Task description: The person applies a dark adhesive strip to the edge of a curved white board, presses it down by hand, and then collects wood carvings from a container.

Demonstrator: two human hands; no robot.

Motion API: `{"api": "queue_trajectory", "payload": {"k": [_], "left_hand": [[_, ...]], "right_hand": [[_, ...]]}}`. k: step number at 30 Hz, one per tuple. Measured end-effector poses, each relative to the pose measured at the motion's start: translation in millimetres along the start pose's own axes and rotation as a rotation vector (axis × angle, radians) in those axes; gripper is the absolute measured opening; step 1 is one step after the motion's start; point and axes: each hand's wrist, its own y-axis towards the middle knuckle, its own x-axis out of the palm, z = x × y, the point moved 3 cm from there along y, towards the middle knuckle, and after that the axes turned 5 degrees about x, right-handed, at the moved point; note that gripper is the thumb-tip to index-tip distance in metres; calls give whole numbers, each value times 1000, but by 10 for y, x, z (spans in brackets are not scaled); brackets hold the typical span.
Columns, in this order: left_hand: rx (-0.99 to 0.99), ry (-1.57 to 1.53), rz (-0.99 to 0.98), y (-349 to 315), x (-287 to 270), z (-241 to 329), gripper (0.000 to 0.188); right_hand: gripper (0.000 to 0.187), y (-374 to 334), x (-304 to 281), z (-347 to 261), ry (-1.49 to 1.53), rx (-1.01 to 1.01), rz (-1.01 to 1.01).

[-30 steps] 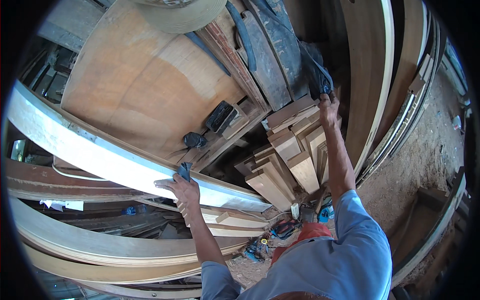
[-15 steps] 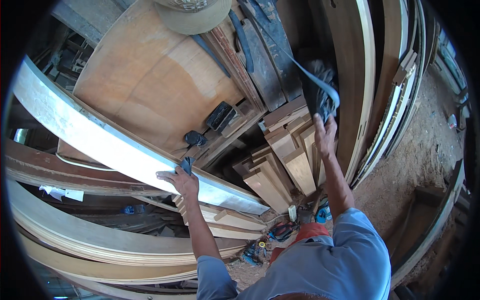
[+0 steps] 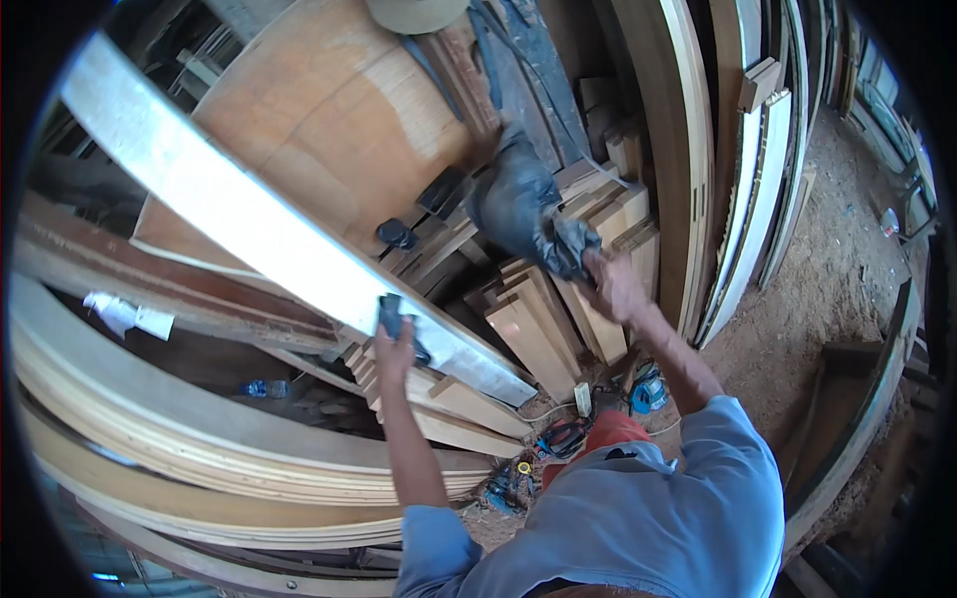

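Observation:
My right hand [image 3: 618, 287] grips one end of a black bag [image 3: 518, 204], which is smeared by motion and hangs out over the wood pieces. Part of a strap [image 3: 610, 174] shows near it. My left hand [image 3: 395, 351] is closed on a small dark folded piece [image 3: 390, 313] that looks like cloth; its kind is unclear. This hand is at the lower part of a long pale board [image 3: 229, 214] that slants across the left side. Beyond it lie a black box-like object [image 3: 445, 193] and a small dark round object [image 3: 396, 234].
A large plywood sheet [image 3: 319, 120] leans at the back, with a cap [image 3: 419, 12] above it. Short lumber pieces [image 3: 533, 334] stand bundled ahead. Tall curved boards [image 3: 678, 149] rise on the right. Power tools [image 3: 563, 439] lie on the floor by my body.
My right hand has swung the black bag leftward and nearer. My left hand, spread on the pale board before, has closed round the dark piece and shifted slightly right. The view has shifted too.

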Motion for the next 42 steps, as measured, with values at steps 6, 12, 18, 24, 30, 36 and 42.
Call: {"api": "queue_trajectory", "payload": {"k": [6,12,18,24,30,36,42], "left_hand": [[-270,-1135,-238,-1386,614,-454,42],[-395,-944,-127,-2422,241,-922,13],[-248,-1269,67,-3106,-250,-1493,23],[-77,-1715,86,-3557,-720,-1233,28],[103,-1643,153,-3794,-1140,-560,33],[217,-1730,169,-4037,-1203,-533,33],[207,-1634,319,-4135,-1580,-907,33]], "right_hand": [[18,-1098,744,-1457,312,-364,-36],[20,-2268,1246,-2439,318,-582,-414],[24,-2727,1262,-2962,526,-700,-637],[34,-2711,740,-3455,777,-616,-955],[55,-1761,1004,-2750,857,-43,-508],[56,-1845,1634,-3036,1145,83,-902],[9,-1333,1508,-2610,1530,423,-448]]}}
